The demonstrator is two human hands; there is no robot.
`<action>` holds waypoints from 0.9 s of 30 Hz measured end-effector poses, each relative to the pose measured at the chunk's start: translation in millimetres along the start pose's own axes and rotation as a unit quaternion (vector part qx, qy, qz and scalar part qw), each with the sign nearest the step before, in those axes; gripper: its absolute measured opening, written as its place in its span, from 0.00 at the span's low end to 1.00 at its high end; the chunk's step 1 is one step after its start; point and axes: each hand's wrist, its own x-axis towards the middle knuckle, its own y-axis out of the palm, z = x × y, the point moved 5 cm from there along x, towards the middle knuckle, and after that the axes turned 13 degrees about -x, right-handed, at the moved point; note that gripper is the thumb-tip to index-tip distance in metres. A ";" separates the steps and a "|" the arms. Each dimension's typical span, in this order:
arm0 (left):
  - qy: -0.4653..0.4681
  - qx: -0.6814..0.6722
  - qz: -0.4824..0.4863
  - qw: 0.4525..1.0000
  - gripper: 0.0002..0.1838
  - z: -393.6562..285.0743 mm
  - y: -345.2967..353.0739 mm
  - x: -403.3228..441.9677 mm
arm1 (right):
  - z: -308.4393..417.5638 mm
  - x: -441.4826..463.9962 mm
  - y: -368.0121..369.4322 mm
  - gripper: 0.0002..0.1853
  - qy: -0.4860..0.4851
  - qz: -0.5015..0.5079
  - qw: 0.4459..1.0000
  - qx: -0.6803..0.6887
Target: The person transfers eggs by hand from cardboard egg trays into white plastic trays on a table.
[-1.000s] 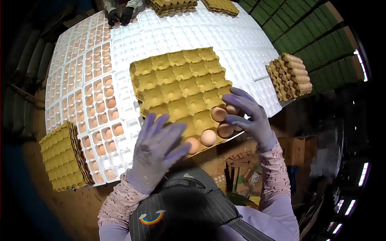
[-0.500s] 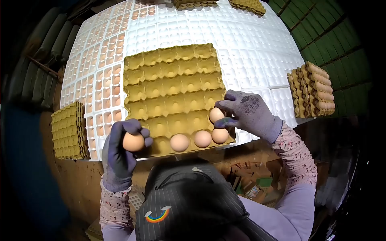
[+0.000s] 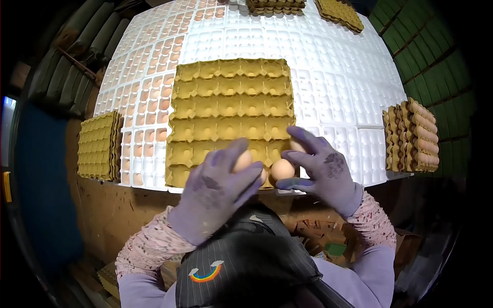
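The left hand (image 3: 208, 187) curls its fingers around an egg (image 3: 243, 161), apparently holding it, above the near part of a yellow tray (image 3: 226, 105); these fingers nearly cover a second egg (image 3: 263, 177). The right hand (image 3: 326, 169) is half spread around a third egg (image 3: 283, 169) at the tray's near right corner, hiding most of a fourth egg (image 3: 297, 147); whether it grips either cannot be told. Underneath spread white trays (image 3: 370, 154), filled along the left. Tray stacks stand left (image 3: 97, 146) and right; a far stack (image 3: 277, 6) is cut off at the top.
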 end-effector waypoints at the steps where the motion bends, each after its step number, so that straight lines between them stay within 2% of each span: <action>1: -0.016 0.123 0.025 0.992 0.22 -3.1 17.4 1.6 | -9.7 -6.7 -6.5 0.20 0.049 -0.060 0.988 0.137; 2: -0.029 0.244 0.047 0.968 0.20 -1.2 28.8 3.1 | -20.2 -15.0 3.2 0.26 0.137 -0.039 0.926 0.350; 4: -0.009 0.262 0.055 0.963 0.23 1.4 30.5 6.4 | -22.4 -28.9 13.2 0.35 0.198 -0.058 0.798 0.567; 6: -0.016 0.050 0.002 0.999 0.26 10.2 3.4 7.4 | -4.2 -36.1 13.7 0.48 0.220 0.006 0.714 0.665; 7: -0.054 -0.162 -0.024 0.985 0.31 35.1 -6.8 0.1 | 8.6 -35.8 23.8 0.51 0.209 0.014 0.633 0.745; 8: -0.081 -0.326 0.003 0.942 0.28 56.6 -16.6 -7.6 | 25.1 -32.5 35.5 0.54 0.191 0.028 0.541 0.818; 9: -0.156 -0.621 0.019 0.768 0.29 77.2 -11.3 -25.5 | 37.6 -28.2 40.3 0.57 0.190 0.030 0.568 0.800; 10: -0.201 -0.841 0.022 0.501 0.29 91.3 -7.0 -45.1 | 50.3 -24.4 45.0 0.59 0.190 0.033 0.595 0.780; 11: -0.203 -0.803 -0.015 0.560 0.27 103.3 -16.7 -61.6 | 68.3 -16.7 47.8 0.60 0.177 0.052 0.586 0.789; 13: -0.221 -0.703 -0.086 0.670 0.25 127.4 -36.1 -95.6 | 103.7 -0.8 53.7 0.54 0.160 0.088 0.606 0.774; 14: -0.228 -0.713 -0.102 0.655 0.25 140.5 -45.5 -116.4 | 124.4 10.9 57.0 0.51 0.147 0.110 0.623 0.761; 16: -0.244 -0.774 -0.128 0.570 0.26 166.0 -63.2 -161.8 | 176.3 40.5 56.9 0.44 0.100 0.141 0.675 0.717; 17: -0.248 -0.771 -0.144 0.569 0.26 177.1 -74.8 -184.2 | 203.0 57.7 60.3 0.36 0.033 0.194 0.646 0.738; 18: -0.242 -0.708 -0.161 0.643 0.26 188.9 -90.1 -204.8 | 226.2 68.1 83.9 0.32 0.024 0.242 0.640 0.728; 19: -0.242 -0.636 -0.179 0.711 0.27 200.6 -105.4 -225.6 | 247.7 81.0 103.1 0.30 0.076 0.282 0.653 0.699; 20: -0.245 -0.642 -0.179 0.704 0.27 220.9 -114.5 -244.2 | 261.7 95.7 123.8 0.29 0.109 0.276 0.688 0.662; 21: -0.311 -0.574 -0.240 0.718 0.25 253.0 -123.9 -267.2 | 275.6 110.2 144.3 0.28 0.143 0.272 0.719 0.623; 22: -0.372 -0.500 -0.297 0.724 0.23 277.0 -131.9 -284.1 | 279.3 126.6 170.6 0.27 0.156 0.221 0.772 0.574; 23: -0.375 -0.442 -0.313 0.752 0.23 289.8 -142.0 -285.6 | 277.1 146.2 187.8 0.26 0.129 0.122 0.865 0.470; 24: -0.378 -0.382 -0.328 0.777 0.22 303.0 -153.2 -284.0 | 270.6 164.3 206.9 0.23 0.144 0.084 0.889 0.426; 25: -0.303 -0.213 -0.293 0.881 0.21 331.1 -155.5 -286.0 | 268.1 181.6 214.1 0.22 0.141 0.037 0.919 0.365; 26: -0.307 -0.220 -0.290 0.879 0.21 340.0 -158.7 -278.3 | 265.7 198.3 221.0 0.21 0.144 -0.010 0.944 0.296; 27: -0.304 -0.108 -0.245 0.914 0.22 341.8 -161.0 -261.4 | 264.1 215.0 226.7 0.19 0.153 -0.055 0.961 0.225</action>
